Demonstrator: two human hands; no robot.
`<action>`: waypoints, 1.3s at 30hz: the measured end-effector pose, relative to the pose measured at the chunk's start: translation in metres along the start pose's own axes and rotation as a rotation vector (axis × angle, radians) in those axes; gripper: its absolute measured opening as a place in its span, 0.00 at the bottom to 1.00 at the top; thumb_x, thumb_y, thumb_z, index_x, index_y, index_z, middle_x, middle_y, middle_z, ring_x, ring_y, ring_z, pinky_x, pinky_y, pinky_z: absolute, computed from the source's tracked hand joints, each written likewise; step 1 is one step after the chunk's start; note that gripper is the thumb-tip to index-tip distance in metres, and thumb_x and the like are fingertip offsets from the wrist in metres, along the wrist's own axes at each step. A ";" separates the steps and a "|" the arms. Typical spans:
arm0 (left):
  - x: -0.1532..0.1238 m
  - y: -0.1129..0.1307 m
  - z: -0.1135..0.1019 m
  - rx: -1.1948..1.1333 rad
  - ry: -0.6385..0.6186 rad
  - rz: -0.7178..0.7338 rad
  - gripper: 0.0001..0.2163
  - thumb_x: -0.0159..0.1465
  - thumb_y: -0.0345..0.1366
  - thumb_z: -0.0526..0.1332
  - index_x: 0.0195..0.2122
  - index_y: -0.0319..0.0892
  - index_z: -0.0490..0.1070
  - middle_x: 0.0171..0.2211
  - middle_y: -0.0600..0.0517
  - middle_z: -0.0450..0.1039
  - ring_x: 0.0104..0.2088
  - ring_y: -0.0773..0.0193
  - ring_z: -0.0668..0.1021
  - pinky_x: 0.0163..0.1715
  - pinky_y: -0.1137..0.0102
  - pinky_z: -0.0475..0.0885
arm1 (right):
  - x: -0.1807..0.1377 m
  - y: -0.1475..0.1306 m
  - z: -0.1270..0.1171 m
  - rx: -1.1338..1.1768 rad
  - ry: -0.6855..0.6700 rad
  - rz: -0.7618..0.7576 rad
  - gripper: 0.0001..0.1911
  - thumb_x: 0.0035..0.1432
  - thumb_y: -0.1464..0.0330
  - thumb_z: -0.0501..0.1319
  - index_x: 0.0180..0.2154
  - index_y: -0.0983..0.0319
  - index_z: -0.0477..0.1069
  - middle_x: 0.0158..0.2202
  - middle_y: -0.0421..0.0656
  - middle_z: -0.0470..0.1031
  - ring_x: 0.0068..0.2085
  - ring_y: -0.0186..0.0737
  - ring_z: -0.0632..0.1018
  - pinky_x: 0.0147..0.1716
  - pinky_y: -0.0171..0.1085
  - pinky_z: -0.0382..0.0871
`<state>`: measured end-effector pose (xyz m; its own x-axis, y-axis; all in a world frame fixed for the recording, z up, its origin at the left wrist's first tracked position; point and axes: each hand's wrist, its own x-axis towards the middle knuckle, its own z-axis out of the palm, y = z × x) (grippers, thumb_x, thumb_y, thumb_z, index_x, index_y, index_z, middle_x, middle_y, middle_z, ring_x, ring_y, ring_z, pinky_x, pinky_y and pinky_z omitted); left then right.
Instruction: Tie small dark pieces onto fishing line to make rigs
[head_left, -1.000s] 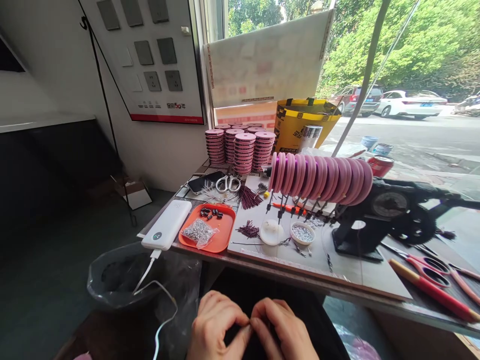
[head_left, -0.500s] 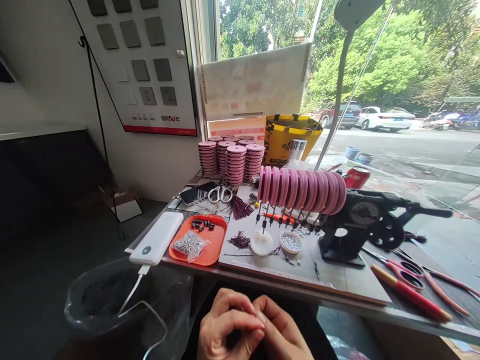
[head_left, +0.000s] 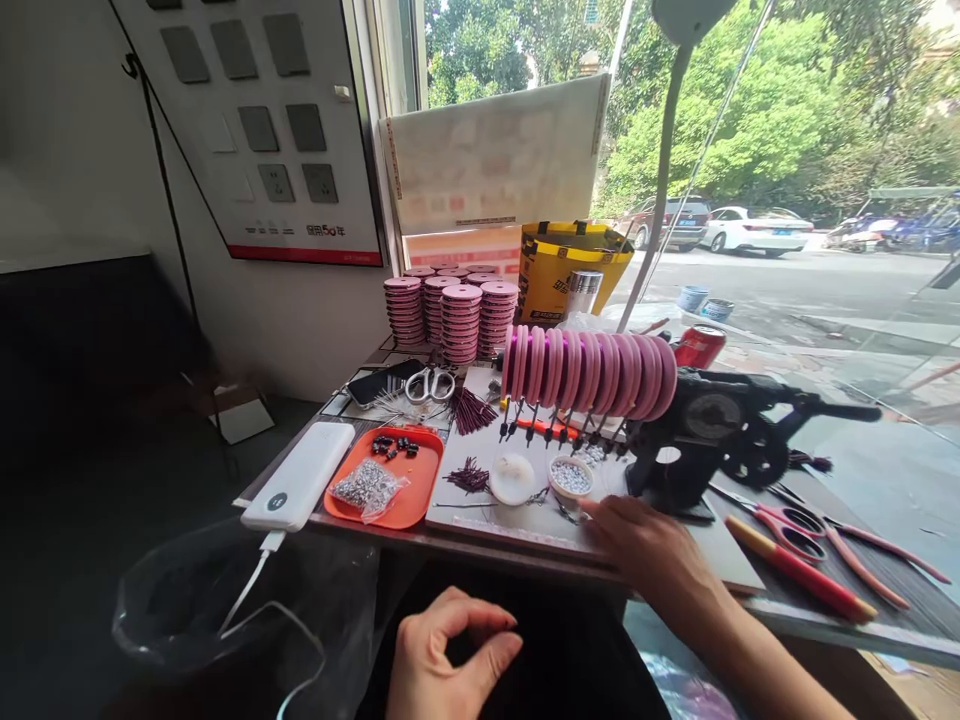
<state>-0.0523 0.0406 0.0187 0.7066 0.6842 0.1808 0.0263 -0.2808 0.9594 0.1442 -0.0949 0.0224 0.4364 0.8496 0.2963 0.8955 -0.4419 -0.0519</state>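
Observation:
Low over my lap, my left hand (head_left: 457,655) is closed in a pinch, thumb and forefinger tips together; anything between them is too small to make out. My right hand (head_left: 652,550) reaches onto the white board (head_left: 525,530), open, fingers stretched leftward. Its fingertips are close to small dark metal pieces (head_left: 564,511) just below a round dish of silvery beads (head_left: 571,477). Left of that dish are a white round lid-like disc (head_left: 513,480) and a bunch of short dark red strands (head_left: 469,476). Behind, a row of pink spools (head_left: 589,372) sits on a black hand-cranked device (head_left: 709,420).
An orange tray (head_left: 420,500) holds a bag of beads and black parts, beside a white power bank (head_left: 300,475). Scissors (head_left: 795,525), pliers (head_left: 874,565) and a red-handled tool (head_left: 817,580) lie right. Stacked pink spools (head_left: 459,325) and a yellow bag (head_left: 540,275) stand behind.
My hands have parted. The right one has moved up and right from the lap to the board near the bead dish, while the left stays pinched over the lap. The view has shifted slightly.

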 end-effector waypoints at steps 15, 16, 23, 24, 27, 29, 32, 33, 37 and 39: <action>0.000 -0.001 0.004 -0.005 0.007 -0.023 0.05 0.48 0.39 0.70 0.21 0.45 0.79 0.19 0.54 0.76 0.21 0.66 0.77 0.25 0.77 0.71 | 0.024 -0.017 -0.034 -0.197 -0.340 -0.161 0.12 0.52 0.84 0.56 0.37 0.71 0.75 0.33 0.52 0.78 0.34 0.51 0.79 0.28 0.38 0.68; -0.001 -0.002 0.004 0.002 0.006 -0.009 0.05 0.48 0.40 0.69 0.21 0.45 0.79 0.19 0.54 0.76 0.21 0.66 0.77 0.25 0.77 0.71 | 0.025 -0.018 -0.034 -0.188 -0.333 -0.162 0.12 0.52 0.84 0.56 0.35 0.71 0.75 0.33 0.53 0.78 0.34 0.51 0.79 0.27 0.38 0.69; -0.001 -0.010 0.004 0.006 0.017 0.100 0.07 0.51 0.40 0.68 0.22 0.44 0.78 0.19 0.54 0.75 0.21 0.66 0.76 0.25 0.75 0.71 | 0.021 -0.019 -0.036 0.016 -0.209 -0.063 0.10 0.54 0.80 0.56 0.33 0.66 0.75 0.28 0.47 0.79 0.30 0.43 0.79 0.28 0.34 0.69; -0.001 -0.011 0.003 0.009 0.011 0.109 0.06 0.52 0.40 0.68 0.21 0.44 0.77 0.20 0.53 0.75 0.22 0.65 0.76 0.25 0.75 0.70 | 0.015 -0.025 -0.035 0.133 -0.165 -0.029 0.10 0.56 0.78 0.56 0.32 0.65 0.75 0.28 0.45 0.78 0.29 0.40 0.79 0.28 0.32 0.69; -0.003 -0.011 0.003 0.024 -0.031 0.102 0.06 0.52 0.38 0.67 0.21 0.44 0.77 0.20 0.53 0.74 0.22 0.65 0.76 0.25 0.75 0.69 | -0.006 -0.052 -0.032 0.857 -0.070 0.182 0.10 0.57 0.66 0.58 0.30 0.61 0.76 0.24 0.41 0.76 0.26 0.37 0.76 0.24 0.31 0.68; -0.005 -0.011 0.002 0.033 -0.042 0.081 0.05 0.53 0.37 0.67 0.22 0.45 0.78 0.20 0.54 0.73 0.22 0.66 0.75 0.24 0.75 0.69 | -0.018 -0.071 -0.027 1.325 -0.141 0.341 0.12 0.53 0.59 0.62 0.29 0.61 0.77 0.22 0.40 0.75 0.24 0.37 0.74 0.24 0.31 0.67; -0.007 -0.012 0.002 0.033 -0.019 0.084 0.04 0.52 0.38 0.67 0.23 0.45 0.78 0.20 0.54 0.73 0.21 0.67 0.74 0.23 0.77 0.68 | -0.027 -0.088 -0.017 1.563 -0.191 0.412 0.15 0.49 0.56 0.65 0.27 0.63 0.76 0.21 0.39 0.71 0.25 0.34 0.71 0.26 0.31 0.64; -0.008 -0.012 0.002 0.034 -0.011 0.098 0.05 0.53 0.38 0.67 0.23 0.45 0.78 0.20 0.54 0.72 0.21 0.68 0.74 0.22 0.77 0.68 | -0.027 -0.090 -0.014 1.557 -0.182 0.418 0.16 0.49 0.56 0.65 0.27 0.63 0.76 0.21 0.39 0.70 0.25 0.34 0.70 0.26 0.31 0.63; -0.008 -0.015 0.002 0.023 0.005 0.183 0.06 0.54 0.37 0.67 0.22 0.44 0.76 0.20 0.54 0.73 0.22 0.67 0.74 0.24 0.76 0.69 | -0.027 -0.089 -0.006 1.468 -0.234 0.412 0.20 0.51 0.53 0.63 0.26 0.65 0.74 0.21 0.39 0.68 0.26 0.35 0.67 0.25 0.32 0.58; -0.007 -0.015 0.003 0.012 0.011 0.221 0.05 0.54 0.35 0.66 0.22 0.44 0.75 0.21 0.54 0.73 0.23 0.67 0.75 0.24 0.76 0.69 | -0.026 -0.089 -0.005 1.482 -0.263 0.399 0.20 0.50 0.53 0.64 0.26 0.66 0.73 0.21 0.39 0.68 0.25 0.34 0.66 0.25 0.32 0.57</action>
<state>-0.0561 0.0379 0.0022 0.6885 0.6120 0.3891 -0.1205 -0.4326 0.8935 0.0532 -0.0791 0.0237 0.5187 0.8455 -0.1264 -0.0646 -0.1087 -0.9920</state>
